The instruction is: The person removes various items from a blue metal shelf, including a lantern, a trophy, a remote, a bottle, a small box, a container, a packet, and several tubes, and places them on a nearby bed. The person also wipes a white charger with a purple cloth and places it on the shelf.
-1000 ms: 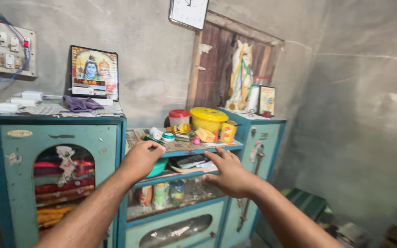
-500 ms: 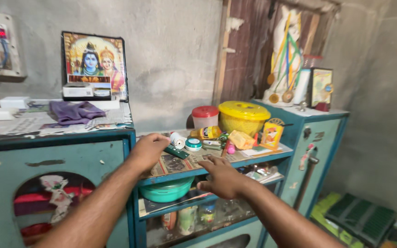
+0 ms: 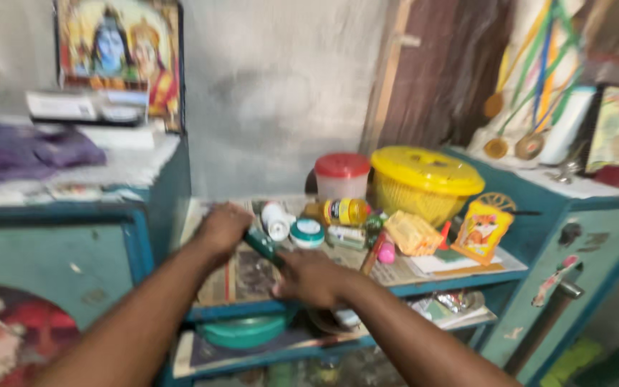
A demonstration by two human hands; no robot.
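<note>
We stand at a blue shelf (image 3: 460,281) crowded with a yellow basket (image 3: 424,183), a red-lidded tub (image 3: 341,177), a yellow bottle (image 3: 339,211) and a small white bottle (image 3: 276,221). Our left hand (image 3: 221,228) is closed around a dark green tube (image 3: 260,244), held just above the shelf's paper; the right hand (image 3: 311,276) touches its lower end, fingers curled, though blur hides how firmly. A careless sweep could topple the nearby bottles.
</note>
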